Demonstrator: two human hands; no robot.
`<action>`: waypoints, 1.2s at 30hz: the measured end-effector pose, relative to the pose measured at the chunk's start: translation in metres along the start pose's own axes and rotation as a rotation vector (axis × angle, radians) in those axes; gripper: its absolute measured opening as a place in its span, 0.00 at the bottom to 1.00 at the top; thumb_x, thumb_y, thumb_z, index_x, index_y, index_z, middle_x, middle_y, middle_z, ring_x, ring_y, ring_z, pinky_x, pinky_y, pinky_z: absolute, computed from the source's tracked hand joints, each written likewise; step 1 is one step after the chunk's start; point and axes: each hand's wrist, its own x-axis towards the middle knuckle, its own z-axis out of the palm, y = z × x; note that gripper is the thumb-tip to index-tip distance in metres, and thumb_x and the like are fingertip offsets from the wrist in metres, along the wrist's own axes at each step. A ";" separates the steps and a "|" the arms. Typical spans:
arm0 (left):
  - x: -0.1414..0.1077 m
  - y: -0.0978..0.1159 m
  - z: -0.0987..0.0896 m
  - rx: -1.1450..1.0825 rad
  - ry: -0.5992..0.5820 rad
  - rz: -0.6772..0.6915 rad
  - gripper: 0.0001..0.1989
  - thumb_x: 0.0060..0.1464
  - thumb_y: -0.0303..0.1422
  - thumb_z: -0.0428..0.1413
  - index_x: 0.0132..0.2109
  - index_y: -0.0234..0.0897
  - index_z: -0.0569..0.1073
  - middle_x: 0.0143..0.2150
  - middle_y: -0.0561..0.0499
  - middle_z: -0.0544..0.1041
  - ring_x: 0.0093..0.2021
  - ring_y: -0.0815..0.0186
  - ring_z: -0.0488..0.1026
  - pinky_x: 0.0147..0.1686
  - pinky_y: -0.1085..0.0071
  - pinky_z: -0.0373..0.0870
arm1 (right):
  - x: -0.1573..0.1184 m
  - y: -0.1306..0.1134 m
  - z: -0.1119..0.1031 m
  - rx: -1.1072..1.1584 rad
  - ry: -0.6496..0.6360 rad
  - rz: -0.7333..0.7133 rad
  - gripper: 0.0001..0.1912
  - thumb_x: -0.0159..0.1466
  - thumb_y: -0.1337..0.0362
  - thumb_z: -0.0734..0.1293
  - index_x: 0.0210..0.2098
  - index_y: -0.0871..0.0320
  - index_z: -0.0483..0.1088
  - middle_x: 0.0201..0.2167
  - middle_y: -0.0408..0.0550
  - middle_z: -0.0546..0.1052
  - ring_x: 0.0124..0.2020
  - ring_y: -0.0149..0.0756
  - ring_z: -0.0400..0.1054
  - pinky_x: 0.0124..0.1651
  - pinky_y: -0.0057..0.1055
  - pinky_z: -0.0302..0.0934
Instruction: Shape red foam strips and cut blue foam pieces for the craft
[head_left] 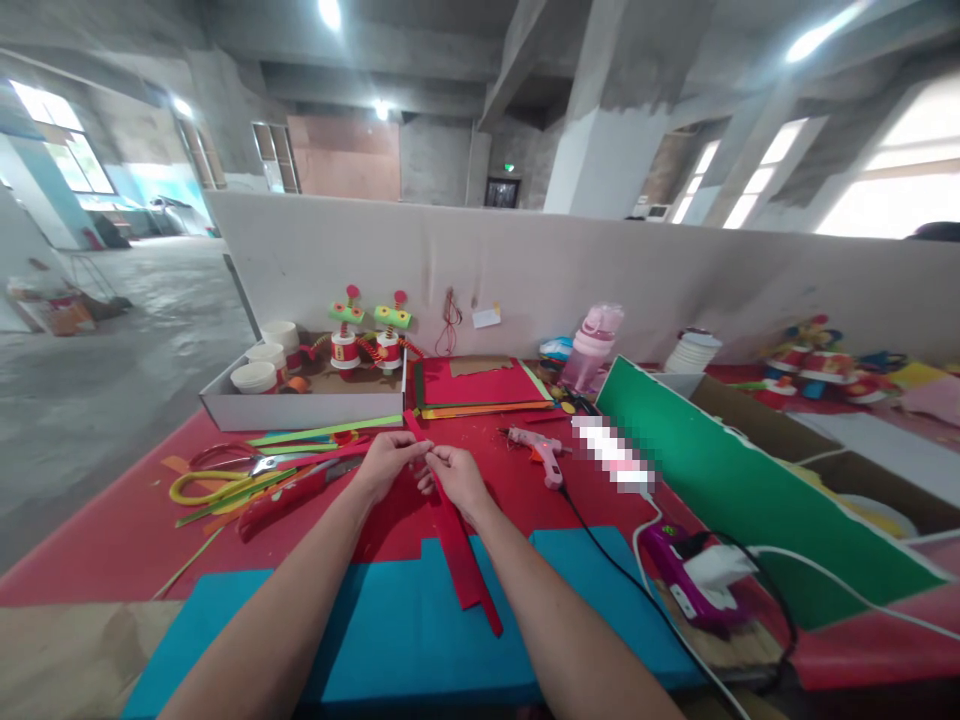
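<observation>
Both my hands meet over the red table cover, pinching a long red foam strip (459, 555) near its far end. My left hand (386, 462) grips the strip from the left, my right hand (456, 478) from the right. The strip runs from beyond my fingers back toward me, across a blue foam sheet (360, 640). Yellow-handled scissors (214, 487) and several green, red and orange strips (315, 437) lie just left of my left hand.
A pink glue gun (541, 452) lies right of my hands, its black cord trailing to a purple power strip (686, 575). A white box (300, 405) with paper cups and craft figures stands behind. A pink bottle (592, 350), stacked coloured sheets (480, 385) and a green board (742, 490) sit to the right.
</observation>
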 end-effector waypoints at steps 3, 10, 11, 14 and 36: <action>0.001 -0.006 0.002 -0.026 0.033 0.004 0.17 0.41 0.43 0.65 0.25 0.32 0.74 0.16 0.56 0.67 0.17 0.73 0.63 0.19 0.74 0.58 | 0.003 0.006 -0.001 -0.108 0.044 -0.062 0.21 0.55 0.46 0.65 0.30 0.60 0.70 0.22 0.44 0.75 0.16 0.29 0.68 0.19 0.27 0.65; 0.006 -0.011 0.000 -0.046 0.177 0.007 0.16 0.35 0.40 0.68 0.23 0.31 0.74 0.18 0.54 0.71 0.19 0.73 0.63 0.20 0.75 0.57 | 0.001 0.007 0.000 -0.169 0.047 -0.090 0.20 0.56 0.46 0.64 0.29 0.59 0.68 0.17 0.41 0.71 0.17 0.32 0.70 0.20 0.27 0.66; 0.007 -0.011 -0.001 -0.058 0.182 0.012 0.17 0.35 0.40 0.68 0.22 0.31 0.73 0.18 0.54 0.70 0.19 0.73 0.63 0.21 0.75 0.57 | 0.001 0.006 0.001 -0.161 0.040 -0.088 0.20 0.56 0.46 0.64 0.29 0.59 0.68 0.18 0.41 0.71 0.17 0.32 0.70 0.20 0.27 0.66; 0.007 -0.010 -0.005 -0.077 0.208 0.030 0.18 0.36 0.40 0.67 0.19 0.32 0.70 0.16 0.55 0.68 0.19 0.75 0.61 0.21 0.75 0.55 | 0.000 0.007 0.003 -0.129 0.022 -0.063 0.21 0.55 0.46 0.65 0.27 0.60 0.68 0.18 0.42 0.72 0.16 0.31 0.69 0.19 0.26 0.64; -0.003 -0.004 0.009 0.241 -0.201 -0.089 0.18 0.48 0.46 0.60 0.36 0.34 0.71 0.23 0.55 0.71 0.17 0.76 0.60 0.17 0.78 0.53 | 0.001 -0.009 -0.006 0.266 0.225 -0.070 0.13 0.47 0.55 0.74 0.26 0.59 0.75 0.21 0.40 0.74 0.23 0.29 0.65 0.26 0.26 0.58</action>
